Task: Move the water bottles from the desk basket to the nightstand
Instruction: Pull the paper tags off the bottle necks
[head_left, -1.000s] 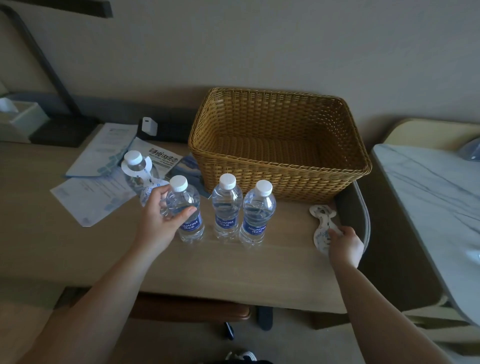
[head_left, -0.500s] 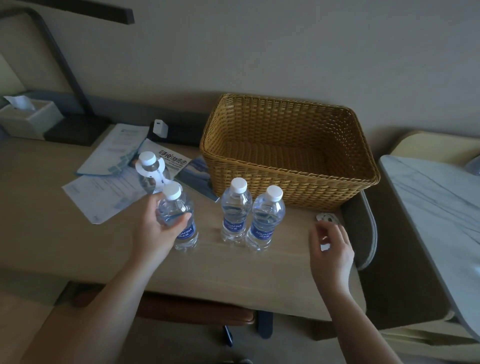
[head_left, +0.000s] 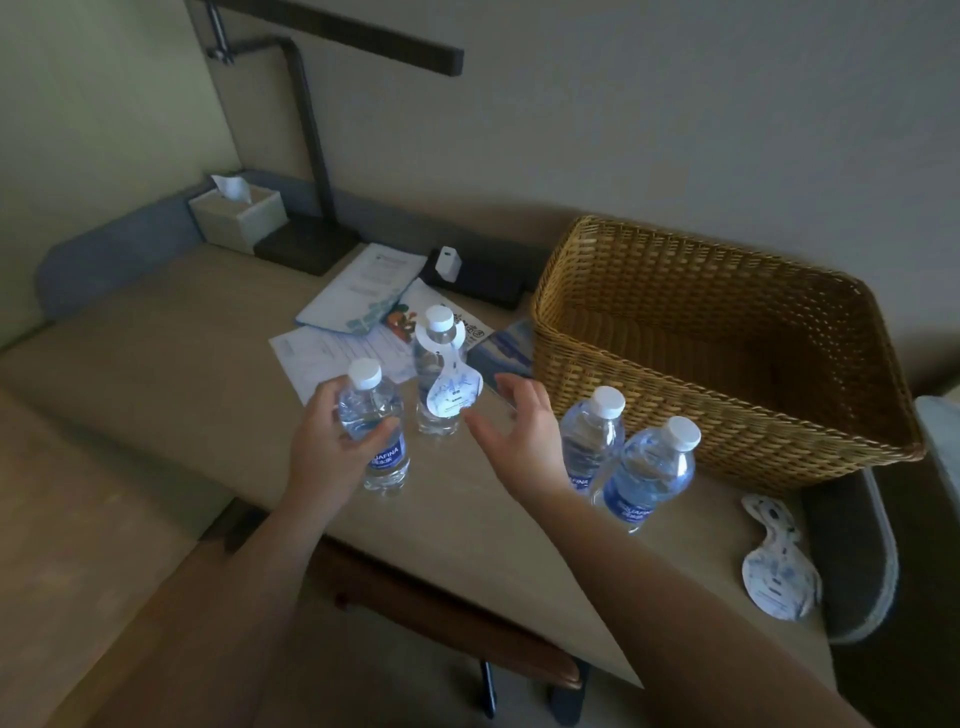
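The left hand grips a bottle on the tabletop, while the right hand, fingers spread wide, hovers beside the tagged bottle.

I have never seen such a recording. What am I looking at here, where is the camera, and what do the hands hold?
There is no machine. A person wears one wide-angle camera on the head, looking forward and down, so you see their own bare arms. The surface is a desk. On it stand four water bottles, an empty wicker basket, some papers, a tissue box and a lamp. The left hand grips the left bottle. The right hand is open and holds nothing; it hovers near the tagged bottle. Two more bottles stand in front of the basket. A loose paper tag lies at the right.
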